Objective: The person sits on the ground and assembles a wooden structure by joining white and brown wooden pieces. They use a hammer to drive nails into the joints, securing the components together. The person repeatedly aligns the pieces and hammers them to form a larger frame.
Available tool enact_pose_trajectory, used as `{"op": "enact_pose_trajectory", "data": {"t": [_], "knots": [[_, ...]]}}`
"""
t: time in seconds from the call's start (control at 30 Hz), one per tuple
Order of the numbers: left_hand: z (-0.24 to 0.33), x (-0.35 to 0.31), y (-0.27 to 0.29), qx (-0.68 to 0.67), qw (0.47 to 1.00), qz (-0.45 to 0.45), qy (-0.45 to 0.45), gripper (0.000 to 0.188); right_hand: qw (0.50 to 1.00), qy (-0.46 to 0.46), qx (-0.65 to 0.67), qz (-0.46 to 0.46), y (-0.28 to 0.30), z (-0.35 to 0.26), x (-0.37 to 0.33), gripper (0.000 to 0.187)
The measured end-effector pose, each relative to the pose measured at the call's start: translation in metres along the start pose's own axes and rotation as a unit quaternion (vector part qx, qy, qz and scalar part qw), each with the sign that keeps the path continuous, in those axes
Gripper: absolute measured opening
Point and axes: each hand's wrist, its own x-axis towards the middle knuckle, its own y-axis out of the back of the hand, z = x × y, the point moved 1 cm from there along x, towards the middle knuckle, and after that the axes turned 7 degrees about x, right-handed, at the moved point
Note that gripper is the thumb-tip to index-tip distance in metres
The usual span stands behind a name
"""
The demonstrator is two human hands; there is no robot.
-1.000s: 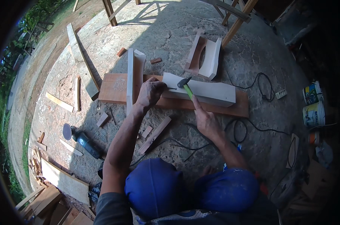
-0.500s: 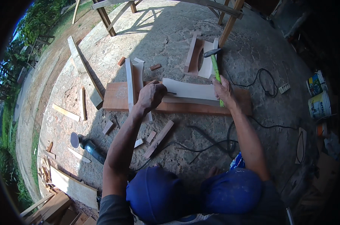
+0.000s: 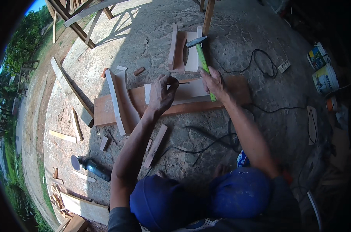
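My left hand [image 3: 161, 94] is closed in a pinch on a thin dark nail [image 3: 184, 82], its point toward the right. Beneath that hand lies a pale curved board [image 3: 191, 95], resting on a thick reddish plank [image 3: 239, 89]. My right hand [image 3: 214, 84] grips a hammer [image 3: 202, 58] by its green handle, with the dark head tilted up and away from me. Left of my left hand, an angled wooden piece [image 3: 119, 102] made of joined curved boards lies across the plank. Beyond the hammer stands a similar joined frame [image 3: 181, 52] on the concrete.
A grinder with a round disc [image 3: 94, 169] lies at the lower left, near wood offcuts. Dark cables [image 3: 210, 145] wind over the concrete toward a power strip [image 3: 284, 66]. Buckets [image 3: 325, 78] stand at the right; a wooden trestle [image 3: 82, 23] is at the back.
My left hand has turned and lifted, showing its pinched thumb and finger. The view has shifted, so the plank and wooden pieces appear further left. The hammer stays in my right hand.
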Motion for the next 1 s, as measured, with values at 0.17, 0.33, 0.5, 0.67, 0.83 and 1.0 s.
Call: {"op": "enact_pose_trajectory", "data": {"t": [0.17, 0.33, 0.5, 0.67, 0.83, 1.0], "knots": [[0.009, 0.01, -0.057, 0.017, 1.0, -0.023, 0.004, 0.016, 0.979, -0.025, 0.198, 0.053, 0.014, -0.005, -0.013, 0.041], [0.02, 0.007, -0.077, 0.076, 0.996, -0.037, -0.006, 0.016, 0.983, -0.005, 0.122, 0.138, 0.051, -0.01, -0.064, 0.04], [0.044, 0.003, -0.098, 0.146, 0.988, -0.001, -0.042, 0.016, 0.993, 0.004, -0.013, 0.116, 0.061, -0.025, -0.129, 0.04], [0.04, 0.0, -0.095, 0.153, 0.986, -0.036, -0.051, 0.016, 0.97, 0.046, -0.218, 0.098, 0.055, -0.031, -0.175, 0.046], [0.039, 0.001, -0.099, 0.138, 0.988, -0.015, -0.069, 0.014, 0.936, 0.182, -0.294, 0.071, 0.058, -0.032, -0.182, 0.06], [0.041, -0.002, -0.098, 0.14, 0.988, -0.017, -0.064, 0.013, 0.938, 0.09, -0.332, 0.031, 0.057, -0.036, -0.186, 0.062]]}}
